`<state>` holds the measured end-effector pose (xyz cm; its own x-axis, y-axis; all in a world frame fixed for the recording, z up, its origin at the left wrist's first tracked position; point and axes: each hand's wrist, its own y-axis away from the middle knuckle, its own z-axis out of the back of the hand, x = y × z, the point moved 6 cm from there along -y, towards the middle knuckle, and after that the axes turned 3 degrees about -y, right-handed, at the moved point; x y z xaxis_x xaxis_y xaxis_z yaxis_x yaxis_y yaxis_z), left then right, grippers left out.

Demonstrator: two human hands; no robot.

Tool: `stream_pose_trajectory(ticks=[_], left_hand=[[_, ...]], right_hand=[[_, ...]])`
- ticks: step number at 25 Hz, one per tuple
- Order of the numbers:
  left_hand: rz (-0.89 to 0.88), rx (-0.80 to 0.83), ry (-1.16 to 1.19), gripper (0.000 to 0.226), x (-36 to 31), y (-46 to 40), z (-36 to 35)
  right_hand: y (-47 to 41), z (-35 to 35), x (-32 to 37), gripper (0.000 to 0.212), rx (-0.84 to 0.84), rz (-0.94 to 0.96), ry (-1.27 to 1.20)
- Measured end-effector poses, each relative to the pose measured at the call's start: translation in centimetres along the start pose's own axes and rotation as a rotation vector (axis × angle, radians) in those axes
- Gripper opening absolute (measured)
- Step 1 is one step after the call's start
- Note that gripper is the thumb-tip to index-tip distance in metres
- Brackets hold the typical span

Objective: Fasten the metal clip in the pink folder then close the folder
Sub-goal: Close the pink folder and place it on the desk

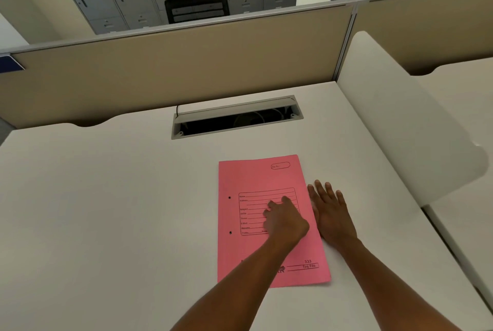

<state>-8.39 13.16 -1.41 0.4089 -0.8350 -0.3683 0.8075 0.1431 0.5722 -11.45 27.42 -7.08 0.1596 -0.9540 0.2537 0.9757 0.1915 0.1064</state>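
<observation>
I see one smooth white desk, a rectangular cable slot at its far side. One matte pink folder, closed, lies flat near centre, two punched holes along its left edge. My left hand presses its cover, fingers loosely curled; my right hand lies spread flat, touching the right edge.

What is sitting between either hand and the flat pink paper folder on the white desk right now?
Nothing visible. The pink paper folder lies closed on the white desk; the left hand rests directly on its printed cover, and the right hand lies flat at its right edge, apparently touching it.
</observation>
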Motion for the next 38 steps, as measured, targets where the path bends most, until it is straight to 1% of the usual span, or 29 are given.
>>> stream_pose_trajectory(ticks=[2,3,7,9,13,17,20,23,24,27,31,33,35,37,38], left_hand=[[-0.007,-0.002,-0.087,0.059,0.1,-0.1,-0.2],[-0.014,-0.001,-0.131,0.056,0.1,-0.1,-0.4],[-0.064,-0.022,-0.301,0.065,1.0,-0.3,-0.7],[-0.104,-0.055,-0.368,0.066,1.6,-0.3,-0.7],[-0.171,-0.154,-0.346,0.057,2.6,-0.6,0.0],[-0.187,-0.214,-0.305,0.060,5.0,-1.1,1.9],[-0.107,-0.296,-0.241,0.062,8.2,-1.7,3.9],[0.056,-0.374,-0.100,0.061,12.5,-1.8,6.0],[0.091,-0.394,-0.053,0.058,13.6,-1.6,6.6],[0.124,-0.437,0.025,0.041,15.4,-1.3,7.5],[0.162,-0.374,0.179,0.038,16.1,-2.0,7.7],[0.154,-0.331,0.292,0.033,16.5,-2.4,7.6],[0.130,-0.308,0.357,0.030,17.1,-2.6,7.7],[0.107,-0.292,0.414,0.020,17.5,-2.7,7.6],[0.101,-0.265,0.463,0.022,17.6,-2.7,7.4]], right_hand=[[-0.1,0.0,-0.4,0.060,-0.010,-0.008,-0.038],[-0.1,-0.1,-0.6,0.061,-0.018,-0.016,-0.051],[-0.1,-0.4,-1.2,0.061,-0.042,-0.054,-0.098],[-0.2,-0.6,-1.1,0.064,-0.030,-0.091,-0.127],[-0.3,-0.9,0.2,0.077,-0.014,-0.171,-0.143],[-0.1,-1.0,1.0,0.086,-0.008,-0.195,-0.110],[0.1,-1.0,1.1,0.085,0.000,-0.193,-0.095],[0.2,-0.8,1.4,0.083,-0.003,-0.208,-0.103],[0.2,-0.7,1.6,0.082,0.000,-0.212,-0.102],[0.4,-0.6,2.0,0.080,-0.001,-0.220,-0.089],[0.7,-0.7,2.5,0.077,0.000,-0.228,-0.087],[0.7,-0.6,2.5,0.075,0.002,-0.230,-0.077],[0.7,-0.6,2.6,0.073,0.011,-0.228,-0.069],[0.7,-0.5,2.5,0.072,0.019,-0.228,-0.056],[0.6,-0.4,2.6,0.071,0.028,-0.229,-0.053]])
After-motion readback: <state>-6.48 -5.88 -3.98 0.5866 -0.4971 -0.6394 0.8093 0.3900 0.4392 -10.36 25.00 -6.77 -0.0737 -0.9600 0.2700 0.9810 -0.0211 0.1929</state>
